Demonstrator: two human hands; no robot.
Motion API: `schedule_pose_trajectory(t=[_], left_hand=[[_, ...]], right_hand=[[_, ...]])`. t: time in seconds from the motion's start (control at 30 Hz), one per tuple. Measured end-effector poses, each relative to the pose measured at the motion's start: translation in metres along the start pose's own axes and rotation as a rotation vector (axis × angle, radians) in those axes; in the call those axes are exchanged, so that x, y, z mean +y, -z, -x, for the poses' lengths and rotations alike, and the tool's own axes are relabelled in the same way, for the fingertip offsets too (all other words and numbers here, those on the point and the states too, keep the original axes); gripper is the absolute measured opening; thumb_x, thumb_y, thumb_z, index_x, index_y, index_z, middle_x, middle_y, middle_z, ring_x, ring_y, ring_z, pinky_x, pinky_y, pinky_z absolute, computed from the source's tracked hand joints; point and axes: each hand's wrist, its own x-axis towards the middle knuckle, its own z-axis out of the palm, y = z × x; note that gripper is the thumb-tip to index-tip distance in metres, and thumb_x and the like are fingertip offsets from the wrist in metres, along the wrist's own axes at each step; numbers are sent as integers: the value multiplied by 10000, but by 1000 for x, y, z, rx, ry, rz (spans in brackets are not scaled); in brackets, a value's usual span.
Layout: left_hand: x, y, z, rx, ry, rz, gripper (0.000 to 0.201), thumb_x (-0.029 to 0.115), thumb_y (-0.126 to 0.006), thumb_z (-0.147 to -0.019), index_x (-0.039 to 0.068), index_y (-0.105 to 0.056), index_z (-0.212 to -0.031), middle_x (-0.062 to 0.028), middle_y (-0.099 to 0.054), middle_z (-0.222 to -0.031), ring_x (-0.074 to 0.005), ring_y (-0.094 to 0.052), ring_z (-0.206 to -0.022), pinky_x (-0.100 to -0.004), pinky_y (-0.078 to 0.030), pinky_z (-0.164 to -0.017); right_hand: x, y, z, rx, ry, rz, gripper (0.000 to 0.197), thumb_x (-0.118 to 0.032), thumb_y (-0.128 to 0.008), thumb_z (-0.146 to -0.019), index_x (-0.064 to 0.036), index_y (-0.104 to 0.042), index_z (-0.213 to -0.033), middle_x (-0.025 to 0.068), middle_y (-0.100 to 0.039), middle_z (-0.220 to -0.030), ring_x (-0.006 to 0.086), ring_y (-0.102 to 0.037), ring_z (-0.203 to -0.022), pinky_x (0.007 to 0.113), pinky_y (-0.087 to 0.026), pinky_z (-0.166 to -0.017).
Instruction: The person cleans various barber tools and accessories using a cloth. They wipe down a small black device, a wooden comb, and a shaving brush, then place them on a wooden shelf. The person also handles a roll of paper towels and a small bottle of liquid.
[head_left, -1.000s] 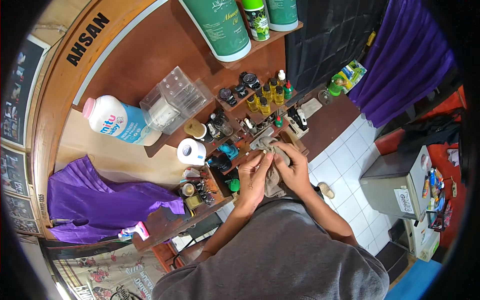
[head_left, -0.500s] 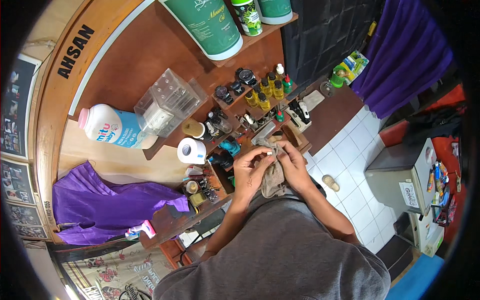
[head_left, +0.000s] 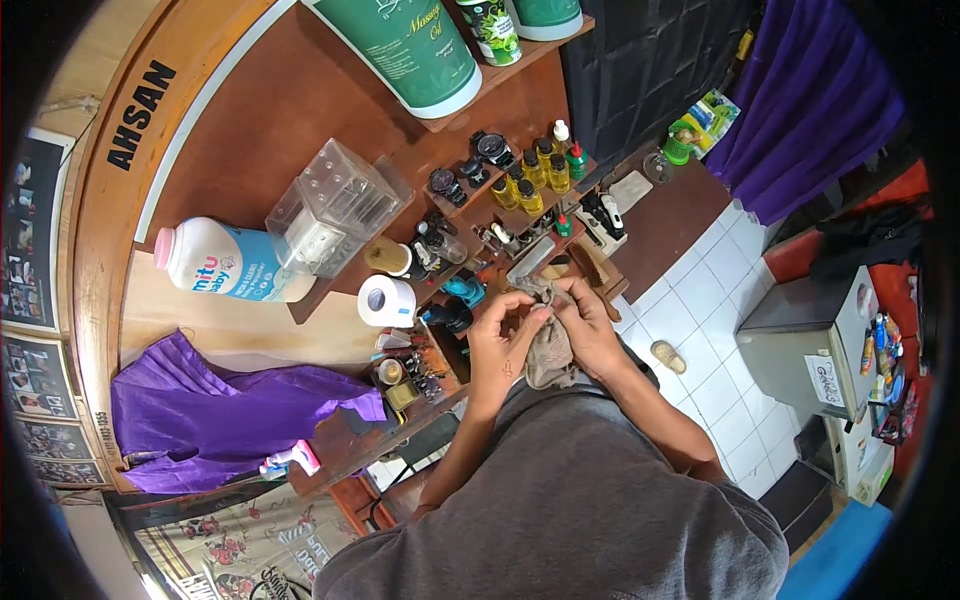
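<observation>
A worn grey-brown cloth [head_left: 548, 358] is bunched up in front of my chest and hangs down between my two hands. My left hand [head_left: 496, 345] pinches its upper left part with thumb and fingertips. On the other side, my right hand [head_left: 592, 328] grips the cloth with bent fingers, its thumb close to the left thumb. Folds and fingers hide whatever the cloth may be wrapped around. Just beyond the fingertips lies a flat grey bar-shaped item [head_left: 530, 257] on the counter.
Shelves ahead carry a white powder bottle [head_left: 235, 262], a clear plastic box [head_left: 335, 215], watches [head_left: 490, 149] and several small yellow oil bottles [head_left: 532, 172]. A tissue roll [head_left: 386, 301] stands left of my hands. Purple cloth [head_left: 230, 410] drapes at left; a small fridge [head_left: 805, 345] stands right.
A small pale piece that showed between my left thumb and fingers is now out of sight, with cloth folded over that spot. Both hands stay close together; the view has shifted slightly.
</observation>
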Motion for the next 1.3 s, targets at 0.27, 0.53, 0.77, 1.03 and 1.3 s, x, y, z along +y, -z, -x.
schedule_pose_trajectory(t=[0.27, 0.53, 0.77, 1.03, 1.3], left_hand=[[23, 10, -9, -66, -264, -267, 117, -6, -684, -830, -11, -676, -947, -83, -684, -905, -117, -625, -769, -243, -489, -671], [21, 2, -35, -166, -26, 121, 127, 11, -622, -891, -21, -642, -1013, -57, -669, -917, -105, -618, -807, -240, -494, -734], [28, -8, -60, -100, 98, 434, 142, 44, -573, -932, -16, -618, -1052, -54, -646, -955, -106, -595, -846, -235, -478, -752], [70, 21, -146, 310, -460, -233, 97, 41, -648, -880, -34, -635, -939, -87, -683, -838, -126, -645, -792, -262, -496, -720], [60, 21, -179, 389, -480, -677, 103, 23, -656, -834, -30, -649, -922, -172, -698, -817, -252, -709, -750, -324, -531, -671]], right_hand=[[-9, 5, -3, -86, -222, -202, 192, -197, -485, -1002, -33, -570, -1053, 6, -604, -915, 51, -554, -785, 218, -468, -679], [-7, 14, -10, 81, 28, -59, 266, -285, -485, -1016, -32, -564, -983, -35, -528, -840, 32, -464, -758, 193, -399, -690], [-26, 13, -11, 308, 356, 122, 207, -214, -524, -998, -9, -549, -985, -23, -525, -850, 54, -453, -812, 209, -390, -744], [-18, 39, -21, 375, 214, 206, 227, -234, -556, -978, -8, -572, -971, -2, -557, -829, 66, -477, -813, 226, -407, -754], [-12, 52, -27, 370, 195, 276, 251, -257, -598, -953, -10, -584, -995, 26, -591, -832, 88, -507, -823, 253, -428, -763]])
